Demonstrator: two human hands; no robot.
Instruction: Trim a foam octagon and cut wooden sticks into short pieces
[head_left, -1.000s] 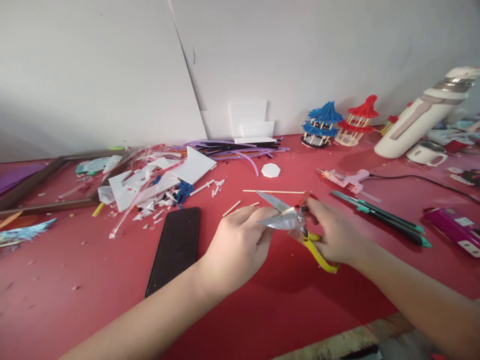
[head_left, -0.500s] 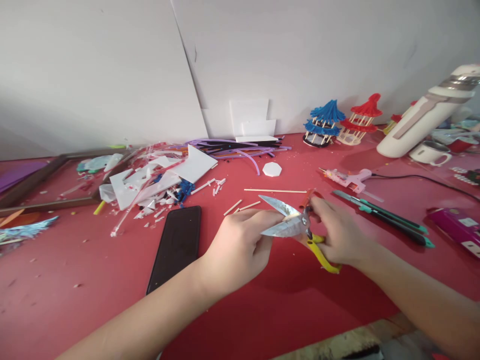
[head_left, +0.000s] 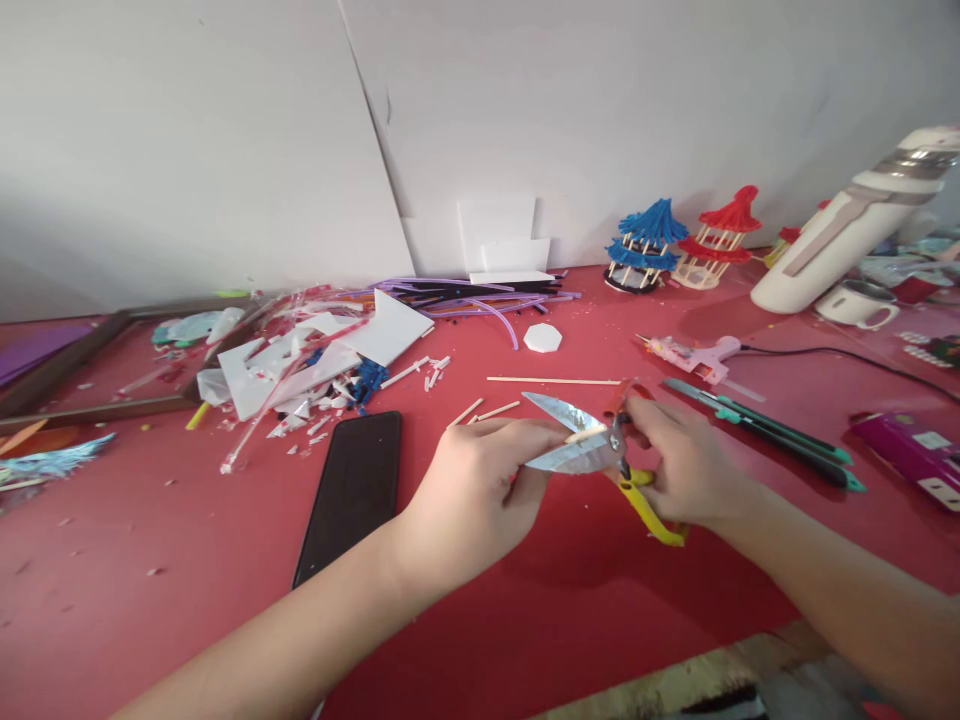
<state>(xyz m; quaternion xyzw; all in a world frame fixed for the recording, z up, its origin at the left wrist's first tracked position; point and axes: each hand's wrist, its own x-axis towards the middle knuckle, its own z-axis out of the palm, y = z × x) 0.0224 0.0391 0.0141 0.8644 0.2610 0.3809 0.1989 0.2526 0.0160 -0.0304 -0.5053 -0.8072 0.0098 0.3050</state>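
Pinched in my left hand is a thin wooden stick, its end lying between the parted blades of the scissors. My right hand is wrapped round the scissors' handles, one red and one yellow. Just beyond my hands a long wooden stick lies on the red table. Short cut sticks rest close to my left knuckles. Farther back sits a white octagonal piece.
A black phone lies left of my left hand. On the right are a utility knife, a pink glue gun, a mug and a leaning white flask. Blue and red pagoda models stand behind. White scraps pile up at left.
The scissors and my right hand have shifted very slightly to the right. The blades stay apart around the stick, and my left hand keeps its pinch.
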